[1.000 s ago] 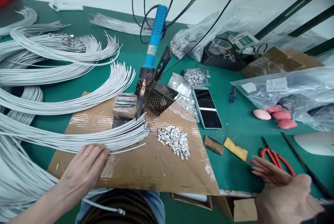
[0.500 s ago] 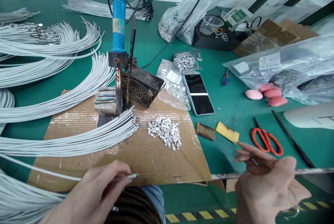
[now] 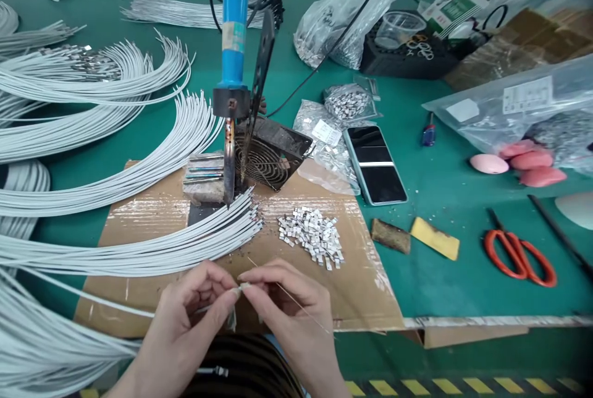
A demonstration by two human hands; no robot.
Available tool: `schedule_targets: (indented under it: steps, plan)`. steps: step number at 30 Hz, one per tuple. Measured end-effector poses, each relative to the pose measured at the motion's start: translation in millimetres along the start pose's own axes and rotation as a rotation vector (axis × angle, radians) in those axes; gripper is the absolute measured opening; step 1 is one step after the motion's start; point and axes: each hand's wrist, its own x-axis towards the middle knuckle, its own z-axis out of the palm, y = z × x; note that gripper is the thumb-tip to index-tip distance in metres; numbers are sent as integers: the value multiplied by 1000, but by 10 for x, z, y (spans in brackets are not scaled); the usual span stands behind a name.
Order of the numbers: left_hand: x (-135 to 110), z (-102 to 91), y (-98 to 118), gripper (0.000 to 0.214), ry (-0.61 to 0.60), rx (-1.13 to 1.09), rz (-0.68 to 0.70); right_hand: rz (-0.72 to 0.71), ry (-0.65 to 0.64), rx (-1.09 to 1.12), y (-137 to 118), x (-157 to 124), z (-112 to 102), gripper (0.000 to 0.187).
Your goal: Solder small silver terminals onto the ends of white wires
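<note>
My left hand pinches the end of a white cable that runs off to the left over the cardboard sheet. My right hand is closed in a pinch at the cable's tip, where a small metal piece sits between both hands' fingertips, and a thin wire slants past its fingers. A pile of small metal terminals lies just beyond the hands. A blue-handled soldering iron stands upright in a stand above a row of cable ends.
Bundles of white cables cover the left of the green table. A small fan, a phone, bags of parts, sponges, red scissors and pink pieces lie to the right.
My right hand has come in from the right to meet my left hand at the cable tip. The left hand lifted one cable off the bundle and brought its end toward me.
</note>
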Motion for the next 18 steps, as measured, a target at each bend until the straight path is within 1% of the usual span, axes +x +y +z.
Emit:
schedule_targets:
  steps: [5, 8, 10, 14, 18]
  plan:
    - [58, 27, 66, 28, -42, -46, -27, -55, 49, -27, -44, 11, 2, 12]
    - [81, 24, 102, 31, -40, -105, -75, -40, 101, 28, -10, 9, 0, 15]
    - [92, 20, 120, 32, -36, -138, -108, -8, 84, 63, 12, 0, 4, 16]
    - [103, 20, 138, 33, -44, -198, -140, 29, -3, 82, 7, -32, 32, 17]
    - [96, 27, 122, 31, -38, -223, -132, 31, 12, 88, -51, -41, 70, 22]
